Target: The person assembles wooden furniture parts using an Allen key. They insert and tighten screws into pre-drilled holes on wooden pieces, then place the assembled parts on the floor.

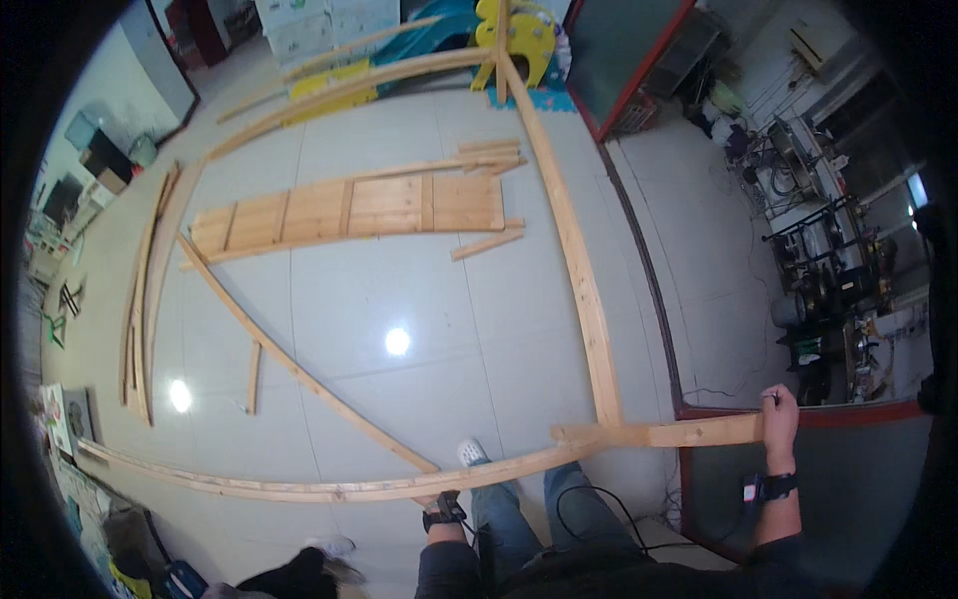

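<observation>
A large wooden frame spans the floor, with a long near rail (344,493), a right side rail (569,240) and a short post (704,431) sticking out to the right at the near corner. My right hand (780,417) is closed around the outer end of that post. Against the near side of the near rail is my left hand (427,501), which appears to grip it from below; its fingers are mostly hidden by the wood. A diagonal wooden strip (309,384) runs from the slatted panel to the near rail, its end close to my left hand.
Within the frame lie a slatted wooden panel (369,208), short wood pieces (487,241) and a small strip (253,377). Long boards (150,299) lie at the left. A toy slide (429,50) stands beyond. Another person's shoe (332,545) shows at lower left. Red-framed glass doors (639,60) flank the right.
</observation>
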### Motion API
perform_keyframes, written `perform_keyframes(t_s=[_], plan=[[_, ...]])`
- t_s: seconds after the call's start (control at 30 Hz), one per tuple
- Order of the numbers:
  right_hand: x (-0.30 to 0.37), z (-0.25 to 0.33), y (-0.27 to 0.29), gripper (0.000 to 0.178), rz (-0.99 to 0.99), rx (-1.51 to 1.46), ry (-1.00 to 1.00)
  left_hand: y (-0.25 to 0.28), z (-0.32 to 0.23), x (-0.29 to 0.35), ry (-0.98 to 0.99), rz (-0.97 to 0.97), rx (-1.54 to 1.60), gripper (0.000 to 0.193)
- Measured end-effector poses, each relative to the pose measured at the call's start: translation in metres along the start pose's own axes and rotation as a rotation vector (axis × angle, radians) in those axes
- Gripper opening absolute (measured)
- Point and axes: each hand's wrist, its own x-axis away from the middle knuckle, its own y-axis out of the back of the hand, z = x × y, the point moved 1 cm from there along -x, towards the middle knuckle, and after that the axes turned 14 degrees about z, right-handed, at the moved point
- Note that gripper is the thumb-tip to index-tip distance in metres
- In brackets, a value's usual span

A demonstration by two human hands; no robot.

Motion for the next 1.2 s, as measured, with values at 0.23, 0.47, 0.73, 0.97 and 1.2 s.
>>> perform_keyframes(t_s=[0.23,0.47,0.73,0.97,1.2], plan=[[-0.023,-0.024,0.042,0.023,-0.01,0.084,-0.139,-0.059,-0.007,0.03,0.041,-0.003,-0.06,0.067],[-0.041,-0.042,0.049,0.016,0.107,-0.327,-0.129,-0.081,0.001,0.064,0.027,-0.052,-0.064,0.067],[-0.022,0.035,0.144,0.017,-0.002,-0.605,0.386,-0.105,-0.004,0.131,-0.017,-0.121,-0.091,0.066],[0.021,0.02,0.147,0.068,-0.106,-1.035,0.754,-0.152,-0.016,0.163,-0.036,-0.108,-0.091,0.066],[0.052,0.004,-0.001,0.109,0.354,-1.096,0.527,-0.188,-0.022,0.175,-0.054,-0.099,-0.079,0.065]])
